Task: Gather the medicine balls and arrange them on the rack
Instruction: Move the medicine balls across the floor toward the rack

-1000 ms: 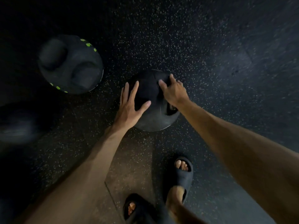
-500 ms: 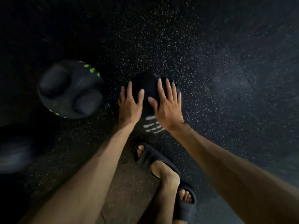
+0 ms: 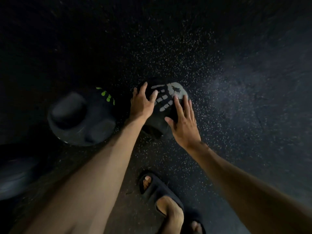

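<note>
A black medicine ball with a pale hand-print mark lies on the dark speckled floor at the centre. My left hand rests flat on its left side, fingers spread. My right hand lies flat on its right side, fingers spread. Neither hand is closed around it. To the left sits a second black medicine ball with two recessed grips and green marks. A third dark ball shows blurred at the left edge. No rack is in view.
My feet in black slides stand just below the centre ball. Dark speckled rubber floor stretches to the right and far side.
The centre ball has rolled away from me, turning its hand-print mark from the near side to the top. My hands followed it. My feet stepped forward.
</note>
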`<state>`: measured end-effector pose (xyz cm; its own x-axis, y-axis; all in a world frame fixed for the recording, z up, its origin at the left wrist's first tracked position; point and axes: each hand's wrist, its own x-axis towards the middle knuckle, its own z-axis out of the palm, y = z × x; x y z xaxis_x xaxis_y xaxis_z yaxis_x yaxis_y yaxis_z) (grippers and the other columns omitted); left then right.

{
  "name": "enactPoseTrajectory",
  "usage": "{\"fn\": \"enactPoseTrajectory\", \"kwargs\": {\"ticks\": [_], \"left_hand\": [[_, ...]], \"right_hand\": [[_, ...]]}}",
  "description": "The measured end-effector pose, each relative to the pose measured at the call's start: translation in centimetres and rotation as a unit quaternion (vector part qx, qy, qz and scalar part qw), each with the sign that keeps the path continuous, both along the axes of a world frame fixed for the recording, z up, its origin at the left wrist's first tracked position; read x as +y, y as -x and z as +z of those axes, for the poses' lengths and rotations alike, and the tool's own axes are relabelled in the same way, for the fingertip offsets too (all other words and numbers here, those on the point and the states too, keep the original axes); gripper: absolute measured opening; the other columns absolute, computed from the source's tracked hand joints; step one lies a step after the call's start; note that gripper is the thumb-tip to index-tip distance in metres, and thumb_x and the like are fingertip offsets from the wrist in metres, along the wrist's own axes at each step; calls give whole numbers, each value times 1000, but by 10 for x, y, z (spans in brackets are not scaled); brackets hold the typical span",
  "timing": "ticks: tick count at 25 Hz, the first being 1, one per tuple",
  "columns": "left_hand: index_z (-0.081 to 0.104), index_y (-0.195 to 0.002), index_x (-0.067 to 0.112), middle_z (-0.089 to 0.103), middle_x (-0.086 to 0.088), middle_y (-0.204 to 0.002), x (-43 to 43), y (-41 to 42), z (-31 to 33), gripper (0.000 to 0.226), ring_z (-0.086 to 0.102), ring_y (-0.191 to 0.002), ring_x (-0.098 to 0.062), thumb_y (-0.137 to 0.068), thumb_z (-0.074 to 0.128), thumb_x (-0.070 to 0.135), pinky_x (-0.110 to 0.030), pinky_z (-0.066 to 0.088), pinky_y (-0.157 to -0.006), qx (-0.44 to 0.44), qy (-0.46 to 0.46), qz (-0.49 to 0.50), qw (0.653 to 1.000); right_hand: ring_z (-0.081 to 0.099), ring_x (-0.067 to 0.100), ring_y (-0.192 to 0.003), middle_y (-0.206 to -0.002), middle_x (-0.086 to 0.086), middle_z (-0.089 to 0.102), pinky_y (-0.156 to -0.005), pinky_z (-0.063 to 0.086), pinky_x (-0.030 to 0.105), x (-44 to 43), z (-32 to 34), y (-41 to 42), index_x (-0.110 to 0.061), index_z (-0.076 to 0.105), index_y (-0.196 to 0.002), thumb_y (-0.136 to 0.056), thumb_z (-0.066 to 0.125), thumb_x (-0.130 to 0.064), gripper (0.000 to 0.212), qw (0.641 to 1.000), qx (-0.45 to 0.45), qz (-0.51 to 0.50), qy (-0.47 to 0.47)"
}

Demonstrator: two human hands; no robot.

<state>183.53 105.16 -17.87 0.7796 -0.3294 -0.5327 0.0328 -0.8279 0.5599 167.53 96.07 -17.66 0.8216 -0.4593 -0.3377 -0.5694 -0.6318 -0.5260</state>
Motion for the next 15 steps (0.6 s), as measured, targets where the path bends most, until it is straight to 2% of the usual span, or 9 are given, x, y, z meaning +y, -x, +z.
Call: {"fn": "enactPoseTrajectory", "kwargs": {"ticks": [5, 8, 11, 13, 15], "left_hand": [[7, -159, 37, -5, -8, -168, 25, 29, 6, 76, 0, -153, -33, -97, 48, 54, -54, 15, -122, -58, 45, -37, 997], [-1, -158, 41, -14, -6, -167, 18, 11, 3, 84, -7, -153, -33, -94, 50, 60, -54, 11, -121, -26, 45, -23, 998], [-1, -156, 46, -13, -4, -167, -9, -40, 1, 81, -10, -153, -34, -93, 47, 64, -57, 10, -120, 8, 38, 7, 999], [2, -156, 47, -11, -4, -167, -27, -80, -3, 78, -11, -153, -34, -93, 45, 66, -60, 8, -120, 35, 15, 31, 999], [9, -157, 43, -3, -7, -168, -50, -118, -5, 74, -4, -154, -34, -95, 44, 63, -58, 10, -122, 51, -10, 59, 997]], "right_hand": [[-9, 24, -155, -169, -3, -8, -122, 13, 59, -35, 0, -75, -42, 2, -158, -96, 38, -67, 76, 998, 33, -30, -51], [-6, 23, -155, -169, -3, -1, -122, 11, 61, -56, -2, -125, -40, 9, -158, -94, 36, -71, 76, 994, 66, -44, -69], [-4, 25, -155, -169, 3, 3, -121, 4, 62, -78, -4, -187, -33, 15, -159, -97, 34, -68, 74, 989, 96, -66, -88], [1, 29, -155, -168, 9, 8, -122, 5, 60, -89, -5, -212, -26, 19, -159, -100, 35, -62, 71, 991, 75, -65, -87], [4, 31, -154, -166, 13, 11, -124, 10, 56, -94, -4, -205, -20, 20, -158, -102, 36, -55, 68, 997, 4, -32, -65]]}}
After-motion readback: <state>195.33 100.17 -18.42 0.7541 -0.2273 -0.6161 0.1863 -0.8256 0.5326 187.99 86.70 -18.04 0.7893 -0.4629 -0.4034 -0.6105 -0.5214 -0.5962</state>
